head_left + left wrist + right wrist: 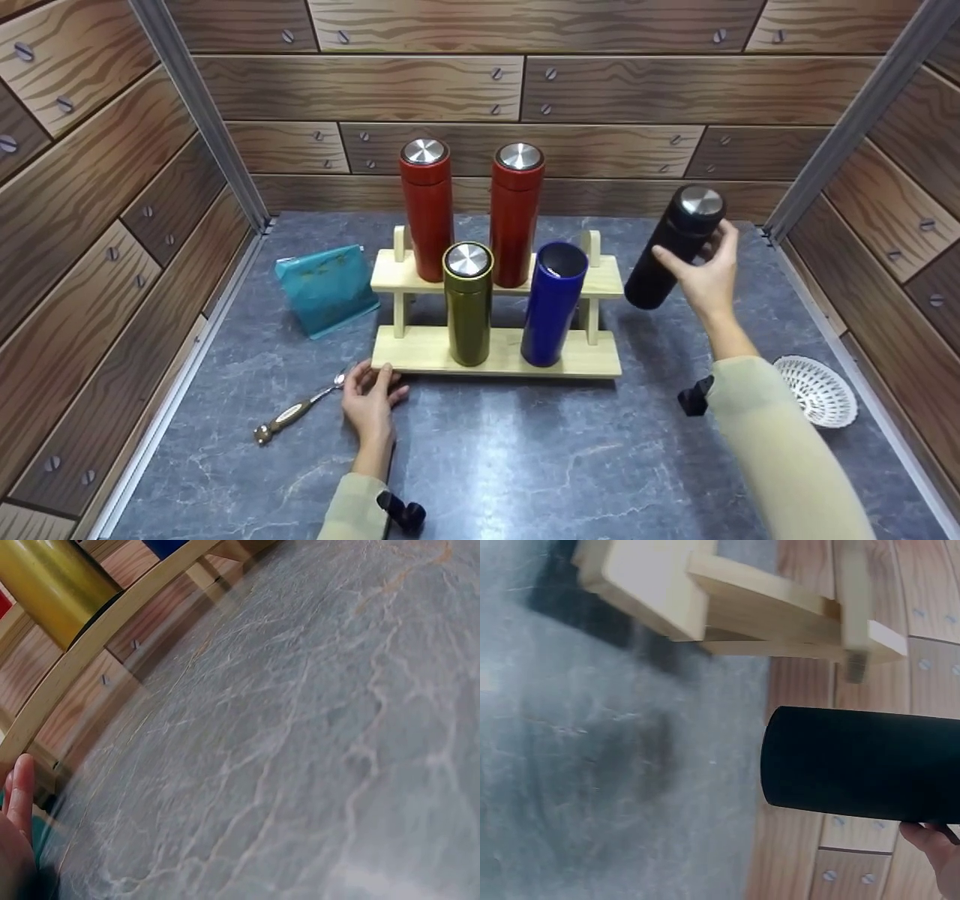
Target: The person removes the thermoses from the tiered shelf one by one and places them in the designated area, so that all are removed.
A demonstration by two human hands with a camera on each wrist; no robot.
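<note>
My right hand (709, 274) grips a black vacuum flask (667, 255) with a silver lid, tilted and held off the tabletop beside the rack's right end. In the right wrist view the dark flask (862, 765) points its base towards the rack. My left hand (369, 401) holds the front left corner of a two-tier wooden rack (412, 352), its thumb at the lower shelf's edge. Two red flasks (429, 217) stand on the upper shelf. On the lower shelf are an olive-gold flask (469, 315) and a blue flask (551, 315) with a dark top.
Left of the rack lies a teal pouch (328, 289). A metal spoon-like utensil with a brown handle (292, 412) lies near my left hand. A white perforated basket (817, 390) sits at the right, partly behind my sleeve. Wood-patterned walls (420, 86) enclose the grey tabletop (495, 450).
</note>
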